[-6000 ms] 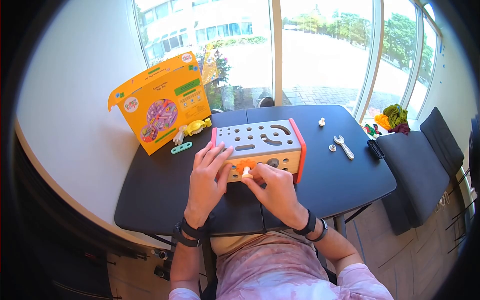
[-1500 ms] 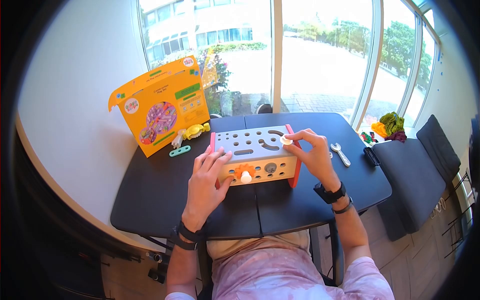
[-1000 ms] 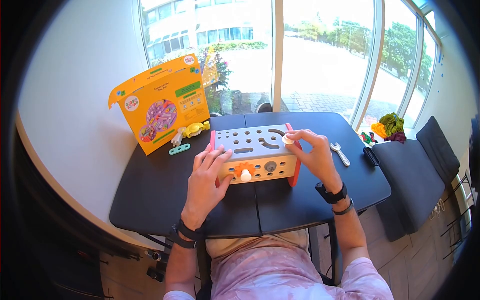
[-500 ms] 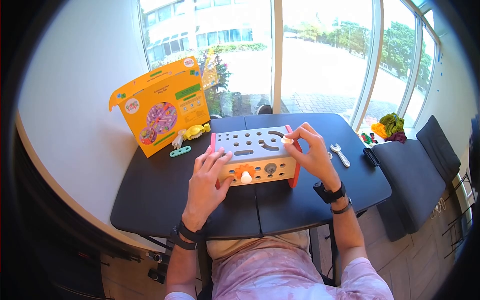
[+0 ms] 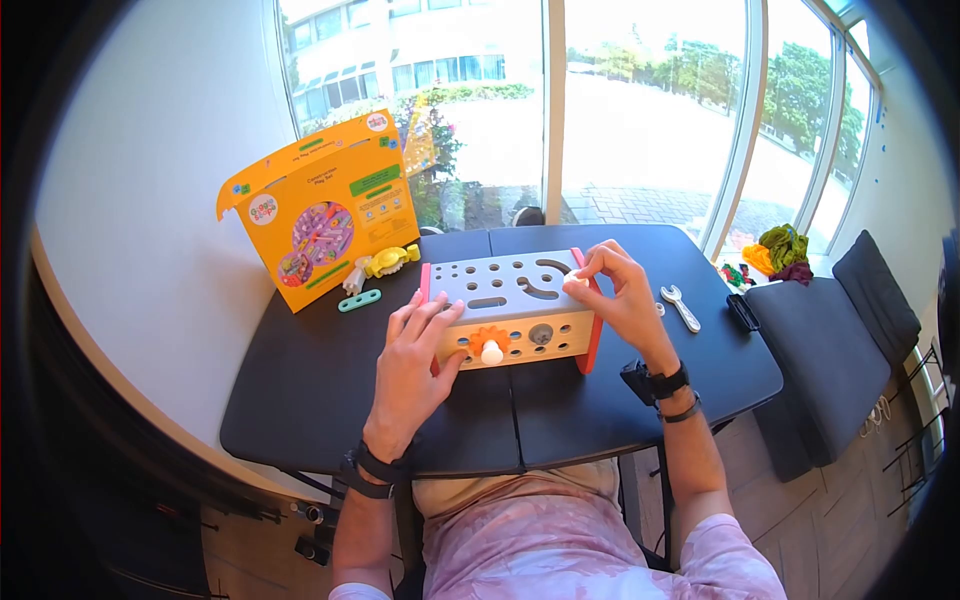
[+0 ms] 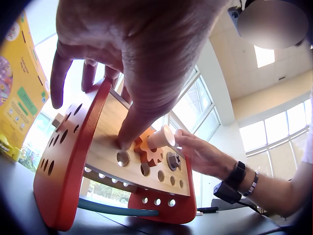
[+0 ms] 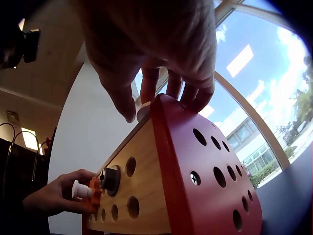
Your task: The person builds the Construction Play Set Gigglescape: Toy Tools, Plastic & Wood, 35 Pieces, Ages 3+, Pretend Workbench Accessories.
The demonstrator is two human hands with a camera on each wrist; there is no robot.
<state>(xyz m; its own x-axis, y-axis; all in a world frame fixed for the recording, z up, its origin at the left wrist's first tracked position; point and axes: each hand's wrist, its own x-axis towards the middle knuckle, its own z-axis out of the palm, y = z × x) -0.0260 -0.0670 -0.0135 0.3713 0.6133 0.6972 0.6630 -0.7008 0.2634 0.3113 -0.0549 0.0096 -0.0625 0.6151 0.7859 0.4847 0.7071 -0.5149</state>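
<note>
A toy workbench with a grey top, wooden front and red end panels stands on the table. My left hand holds its left end, fingers over the top and thumb on the front. Beside that thumb, an orange gear sits on the front under a white bolt. A grey screw sits to its right. My right hand pinches a second white bolt by its head at the right end of the top, near the curved slot. Its shank is hidden.
A white toy wrench lies right of the workbench, with a white nut partly behind my right hand. At the left are a teal strip, yellow toy parts and a standing yellow carton.
Six seconds ago my right hand was at the gear's bolt; now it is at the top's right end with the bolt from the table. Lately its fingers have shifted round the head.
</note>
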